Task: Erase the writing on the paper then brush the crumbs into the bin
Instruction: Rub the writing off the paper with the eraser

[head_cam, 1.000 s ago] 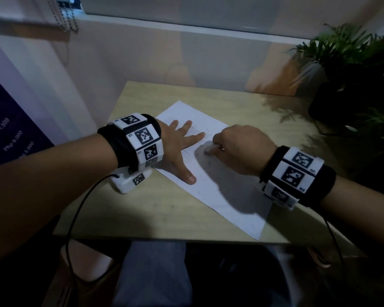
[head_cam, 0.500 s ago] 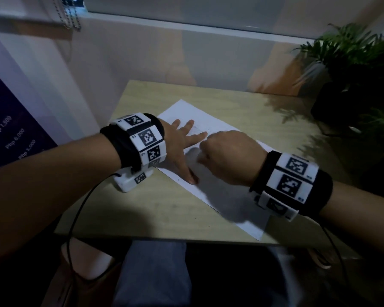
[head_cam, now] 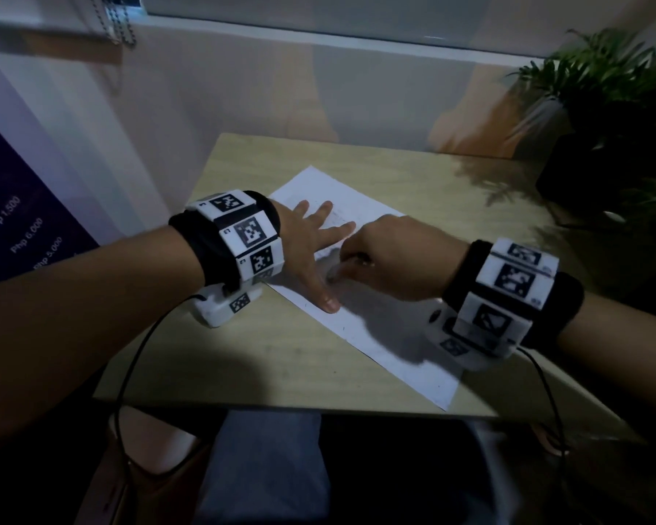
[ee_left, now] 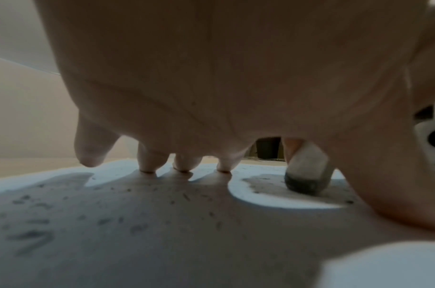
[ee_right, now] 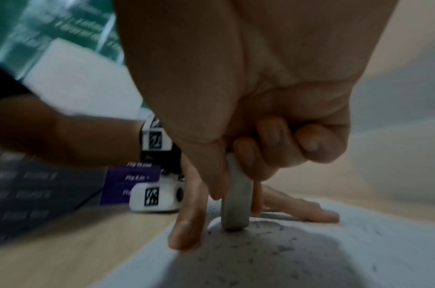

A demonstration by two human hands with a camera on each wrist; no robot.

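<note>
Midway, the right hand (head_cam: 391, 255) rubs a pinched eraser (ee_right: 236, 196) on the paper (head_cam: 394, 346) (left hand (head_cam: 311, 244) flat, steadying); crumbs (ee_left: 186, 196) await brushing.

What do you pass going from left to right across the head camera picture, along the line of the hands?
Left forearm → left wrist band → left hand pressed flat on the paper → eraser → right hand → right wrist band.
</note>
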